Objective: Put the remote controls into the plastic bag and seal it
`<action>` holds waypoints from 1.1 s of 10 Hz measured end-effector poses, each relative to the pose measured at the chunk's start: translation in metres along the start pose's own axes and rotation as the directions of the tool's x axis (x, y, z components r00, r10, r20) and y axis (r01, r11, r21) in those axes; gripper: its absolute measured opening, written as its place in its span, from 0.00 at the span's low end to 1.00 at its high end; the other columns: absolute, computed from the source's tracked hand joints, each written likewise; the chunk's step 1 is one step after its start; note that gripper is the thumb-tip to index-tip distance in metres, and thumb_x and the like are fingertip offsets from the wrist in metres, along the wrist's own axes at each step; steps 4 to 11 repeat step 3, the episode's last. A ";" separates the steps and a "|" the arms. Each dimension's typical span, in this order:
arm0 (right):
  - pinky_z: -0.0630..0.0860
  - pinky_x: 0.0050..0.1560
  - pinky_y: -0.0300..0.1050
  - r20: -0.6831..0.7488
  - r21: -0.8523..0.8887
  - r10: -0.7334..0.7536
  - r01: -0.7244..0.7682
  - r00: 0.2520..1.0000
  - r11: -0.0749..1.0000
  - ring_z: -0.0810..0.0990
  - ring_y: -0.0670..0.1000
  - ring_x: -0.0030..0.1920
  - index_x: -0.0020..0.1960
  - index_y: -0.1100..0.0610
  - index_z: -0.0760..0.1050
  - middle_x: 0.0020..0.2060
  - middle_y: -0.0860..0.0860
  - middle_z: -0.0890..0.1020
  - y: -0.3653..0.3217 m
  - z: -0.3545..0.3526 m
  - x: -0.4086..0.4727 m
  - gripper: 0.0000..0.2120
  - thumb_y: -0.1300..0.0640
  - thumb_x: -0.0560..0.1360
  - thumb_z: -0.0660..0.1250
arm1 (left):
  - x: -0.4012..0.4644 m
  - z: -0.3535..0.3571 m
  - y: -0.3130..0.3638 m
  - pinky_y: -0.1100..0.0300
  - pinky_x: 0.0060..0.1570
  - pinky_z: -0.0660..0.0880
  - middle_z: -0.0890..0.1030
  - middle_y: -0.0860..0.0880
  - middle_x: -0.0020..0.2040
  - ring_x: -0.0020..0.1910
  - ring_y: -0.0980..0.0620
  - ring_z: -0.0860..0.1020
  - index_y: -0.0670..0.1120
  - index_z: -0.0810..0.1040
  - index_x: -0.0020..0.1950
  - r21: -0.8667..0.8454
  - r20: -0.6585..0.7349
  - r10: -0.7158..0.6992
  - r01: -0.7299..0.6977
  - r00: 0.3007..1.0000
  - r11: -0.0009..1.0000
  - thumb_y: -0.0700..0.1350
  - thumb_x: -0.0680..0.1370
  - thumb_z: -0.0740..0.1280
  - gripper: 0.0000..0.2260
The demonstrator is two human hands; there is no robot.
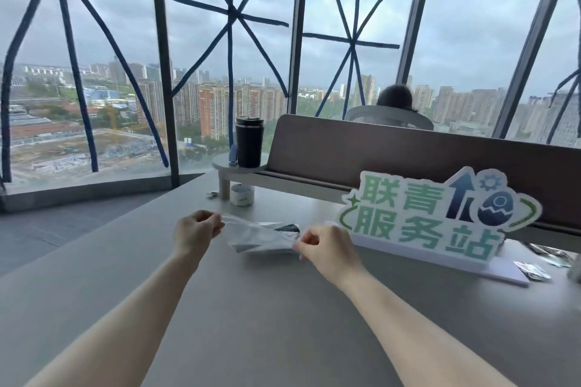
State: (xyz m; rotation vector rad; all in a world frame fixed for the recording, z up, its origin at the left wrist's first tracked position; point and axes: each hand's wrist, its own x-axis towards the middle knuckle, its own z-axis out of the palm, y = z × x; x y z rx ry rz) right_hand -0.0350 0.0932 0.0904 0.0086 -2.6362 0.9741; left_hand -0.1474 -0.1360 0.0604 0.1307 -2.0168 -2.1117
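A clear plastic bag (259, 237) lies on the grey table (251, 308), stretched between my two hands. Pale and dark shapes show through the plastic, with a dark tip (287, 227) near its right end; they look like remote controls, blurred by glare. My left hand (195, 229) pinches the bag's left edge between thumb and fingers. My right hand (323, 247) pinches the bag's right edge the same way. Whether the bag's opening is closed cannot be told.
A white-and-green cut-out sign (440, 217) stands right of the bag. A black tumbler (249, 141) sits on a small round shelf, a white jar (242, 195) beneath it. Foil packets (534, 270) lie at far right. A brown partition (408, 154) with a seated person behind.
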 end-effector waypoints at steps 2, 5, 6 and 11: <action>0.71 0.27 0.37 0.165 0.170 0.043 -0.071 0.985 0.983 0.73 0.48 0.22 0.42 0.55 0.82 0.38 0.50 0.87 0.000 -0.035 -0.054 0.09 0.54 0.77 0.67 | -0.054 -0.029 -0.023 0.47 0.58 0.75 0.82 0.41 0.43 0.42 0.46 0.79 0.37 0.82 0.52 0.040 0.014 -0.029 0.029 0.999 0.999 0.37 0.76 0.64 0.09; 0.71 0.27 0.37 0.023 0.328 0.046 -0.051 0.999 0.943 0.74 0.51 0.25 0.44 0.55 0.82 0.38 0.50 0.87 -0.006 -0.087 -0.092 0.08 0.56 0.79 0.66 | -0.101 -0.047 -0.033 0.50 0.52 0.74 0.85 0.48 0.43 0.46 0.45 0.79 0.45 0.84 0.49 0.122 -0.027 0.048 -0.044 0.998 0.992 0.37 0.76 0.65 0.09; 0.71 0.27 0.37 0.023 0.328 0.046 -0.051 0.999 0.943 0.74 0.51 0.25 0.44 0.55 0.82 0.38 0.50 0.87 -0.006 -0.087 -0.092 0.08 0.56 0.79 0.66 | -0.101 -0.047 -0.033 0.50 0.52 0.74 0.85 0.48 0.43 0.46 0.45 0.79 0.45 0.84 0.49 0.122 -0.027 0.048 -0.044 0.998 0.992 0.37 0.76 0.65 0.09; 0.71 0.27 0.37 0.023 0.328 0.046 -0.051 0.999 0.943 0.74 0.51 0.25 0.44 0.55 0.82 0.38 0.50 0.87 -0.006 -0.087 -0.092 0.08 0.56 0.79 0.66 | -0.101 -0.047 -0.033 0.50 0.52 0.74 0.85 0.48 0.43 0.46 0.45 0.79 0.45 0.84 0.49 0.122 -0.027 0.048 -0.044 0.998 0.992 0.37 0.76 0.65 0.09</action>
